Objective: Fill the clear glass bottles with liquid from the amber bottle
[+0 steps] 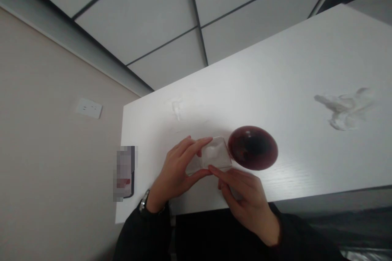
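Note:
A small clear, boxy container (217,153) lies on the white table in front of me. My left hand (179,167) grips it from the left, thumb along the near edge and fingers over the far edge. At the container's near edge rests the index fingertip of my right hand (245,195); its other fingers are curled below, and whether they hold anything is hidden. Just right of the container, close to it, stands a dark red, glossy round bowl (253,148).
Crumpled white tissue (344,108) lies at the right of the table (294,89). A small whitish piece (176,109) is beyond my left hand. A phone (125,173), partly pixelated, lies at the left edge, near the wall with a socket (89,108).

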A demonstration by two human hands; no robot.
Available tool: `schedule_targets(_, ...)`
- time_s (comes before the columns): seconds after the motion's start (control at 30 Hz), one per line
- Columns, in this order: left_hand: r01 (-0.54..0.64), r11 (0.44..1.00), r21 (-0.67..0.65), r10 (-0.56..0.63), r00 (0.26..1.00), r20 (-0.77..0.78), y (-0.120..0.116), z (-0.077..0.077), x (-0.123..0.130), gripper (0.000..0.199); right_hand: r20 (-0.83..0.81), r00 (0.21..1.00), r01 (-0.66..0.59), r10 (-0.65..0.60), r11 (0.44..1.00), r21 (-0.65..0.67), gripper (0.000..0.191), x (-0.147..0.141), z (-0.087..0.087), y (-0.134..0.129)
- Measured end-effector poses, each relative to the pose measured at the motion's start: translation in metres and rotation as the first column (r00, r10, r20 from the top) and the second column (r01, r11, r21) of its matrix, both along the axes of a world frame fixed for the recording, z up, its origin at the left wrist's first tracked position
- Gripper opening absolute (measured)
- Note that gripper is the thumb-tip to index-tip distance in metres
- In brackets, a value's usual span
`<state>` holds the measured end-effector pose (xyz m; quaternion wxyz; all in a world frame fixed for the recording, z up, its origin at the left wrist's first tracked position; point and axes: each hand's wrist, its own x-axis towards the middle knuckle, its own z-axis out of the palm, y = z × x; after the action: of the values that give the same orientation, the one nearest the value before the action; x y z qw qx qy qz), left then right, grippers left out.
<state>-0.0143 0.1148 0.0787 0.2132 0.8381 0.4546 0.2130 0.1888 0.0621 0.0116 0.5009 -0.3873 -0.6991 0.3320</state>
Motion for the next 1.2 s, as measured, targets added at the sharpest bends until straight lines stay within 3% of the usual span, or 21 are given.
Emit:
schedule_targets(0.17,0.056,0.998,0.031,-0.057,0.997,0.042,0.0023,-0.0008,-0.0001,0.089,0.007,1.0,-0.006,0.006,1.0,-0.011,0.063,-0.0005,0.0,-0.0001)
schedule_targets(0.37,-0.002,1.0,0.012,0.002,0.999,0.033,0.0023,-0.001,0.0004,0.09,0.014,1.0,-0.013,0.013,1.0,-0.016,0.06,0.0004,-0.0005,-0.0003)
schedule_targets(0.5,0.06,0.998,0.021,-0.061,0.998,0.02,0.0021,-0.0008,-0.0001,0.1,0.01,1.0,-0.006,0.006,1.0,-0.01,0.056,0.0003,0.0005,-0.0002)
schedule_targets(0.7,-0.021,1.0,-0.009,0.022,0.999,0.038,0.0022,0.0006,0.0011,0.091,0.005,1.0,-0.005,0.006,1.0,-0.018,0.057,0.0004,0.0001,-0.0002)
schedule_targets(0.87,0.036,0.999,-0.01,-0.035,0.999,0.036,0.0025,0.0002,0.0016,0.098,0.016,1.0,-0.013,0.013,0.999,-0.031,0.06,0.0008,-0.0005,0.0001)
schedule_targets(1.0,-0.05,0.999,-0.013,0.05,0.998,0.041,0.0014,-0.0015,0.0001,0.087,0.013,1.0,-0.01,0.011,1.0,-0.029,0.06,0.0002,-0.0012,0.0002)
schedule_targets(1.2,0.074,0.997,-0.032,-0.073,0.996,0.042,0.0016,0.008,0.0001,0.094,-0.002,1.0,0.013,-0.013,1.0,-0.013,0.059,-0.0009,-0.0036,-0.0009)
